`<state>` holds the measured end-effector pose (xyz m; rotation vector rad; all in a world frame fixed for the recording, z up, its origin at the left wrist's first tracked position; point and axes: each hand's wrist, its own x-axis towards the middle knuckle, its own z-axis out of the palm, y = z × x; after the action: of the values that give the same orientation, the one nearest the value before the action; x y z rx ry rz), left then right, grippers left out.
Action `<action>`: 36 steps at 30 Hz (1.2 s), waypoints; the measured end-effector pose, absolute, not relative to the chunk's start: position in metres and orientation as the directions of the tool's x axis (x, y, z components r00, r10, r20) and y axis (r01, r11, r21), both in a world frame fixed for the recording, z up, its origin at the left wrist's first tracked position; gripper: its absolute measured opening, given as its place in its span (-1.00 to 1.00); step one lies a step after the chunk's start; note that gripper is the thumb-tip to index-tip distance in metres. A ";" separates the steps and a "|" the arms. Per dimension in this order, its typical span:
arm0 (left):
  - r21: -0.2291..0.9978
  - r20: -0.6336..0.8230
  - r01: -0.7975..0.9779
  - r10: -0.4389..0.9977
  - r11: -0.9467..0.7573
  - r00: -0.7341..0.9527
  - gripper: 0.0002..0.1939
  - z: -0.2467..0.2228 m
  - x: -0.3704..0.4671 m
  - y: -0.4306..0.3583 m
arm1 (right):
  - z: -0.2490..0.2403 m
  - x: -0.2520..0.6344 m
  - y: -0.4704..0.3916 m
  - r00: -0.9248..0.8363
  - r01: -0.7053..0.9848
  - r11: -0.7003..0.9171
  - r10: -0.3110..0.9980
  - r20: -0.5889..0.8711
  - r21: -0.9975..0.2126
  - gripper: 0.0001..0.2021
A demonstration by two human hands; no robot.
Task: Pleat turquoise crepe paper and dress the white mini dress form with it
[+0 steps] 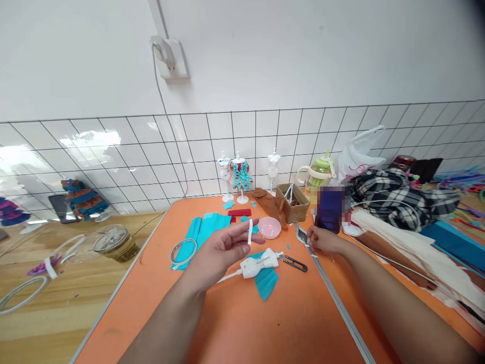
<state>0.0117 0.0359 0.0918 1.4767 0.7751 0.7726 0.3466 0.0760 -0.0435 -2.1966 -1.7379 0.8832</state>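
My left hand (227,243) is held above the orange table with its fingers stretched out and apart. A short white strip (250,232) lies across its index finger. Below it lies a small white dress-form mannequin (259,264) on its side, with turquoise cloth (266,283) under and around it. Beside the mannequin's neck are black thread snips (293,262). My right hand (322,240) is at the table seam, its fingers closed at the edge of a grey-rimmed tool (302,235) with a dark middle. What kind of tool this is I cannot make out.
A pink bowl (269,227) and a cardboard box (297,205) with tools stand behind. Further back are upright mannequins (242,177) and a green-lidded jug (321,172). A roll ring (183,253) lies left, fabric strips (409,253) right, a lidded cup (115,243) far left.
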 end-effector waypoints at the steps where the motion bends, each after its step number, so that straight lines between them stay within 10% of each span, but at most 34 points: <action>1: 0.999 0.008 0.033 0.830 -0.032 0.558 -0.48 0.090 0.010 0.035 | -0.045 0.346 0.079 0.119 0.820 -0.296 0.926 -0.359 -0.491 -0.77; 10: 0.989 -0.066 0.148 0.843 -0.016 0.534 -0.45 0.080 0.012 0.036 | -0.034 0.338 0.093 0.149 0.941 -0.266 0.881 -0.448 -0.210 -0.87; 15: 0.987 -0.021 0.150 0.872 -0.060 0.490 -0.49 0.083 0.008 0.038 | 0.001 0.306 0.060 0.158 0.979 -0.173 0.979 -0.132 -0.113 -0.79; 17: 0.989 -0.015 0.137 0.878 -0.057 0.479 -0.47 0.083 0.007 0.039 | 0.020 0.282 0.037 0.031 0.989 -0.001 0.977 0.210 -0.145 -0.83; 21: 0.997 -0.003 0.074 0.875 -0.038 0.484 -0.44 0.079 0.010 0.039 | 0.054 0.228 0.000 -0.339 0.811 0.570 0.645 0.685 -0.135 -0.83; 28: 0.995 0.033 0.071 0.879 -0.075 0.476 -0.42 0.075 0.016 0.036 | 0.066 0.185 0.009 -0.399 0.779 0.626 0.531 0.748 -0.029 -0.83; 32: 0.985 0.013 0.142 0.867 -0.096 0.497 -0.43 0.072 0.015 0.035 | 0.060 0.182 0.017 -0.316 0.782 0.602 0.604 0.731 -0.160 -0.84; 36: 0.927 -0.003 0.335 0.889 -0.169 0.458 -0.65 0.074 0.009 0.040 | 0.060 0.189 0.023 -0.073 0.594 0.523 0.791 0.608 -0.610 -0.89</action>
<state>0.0093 0.0396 0.0741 1.7279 1.0558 0.7073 0.1889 0.0235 0.0599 -1.1623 -1.7653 0.2463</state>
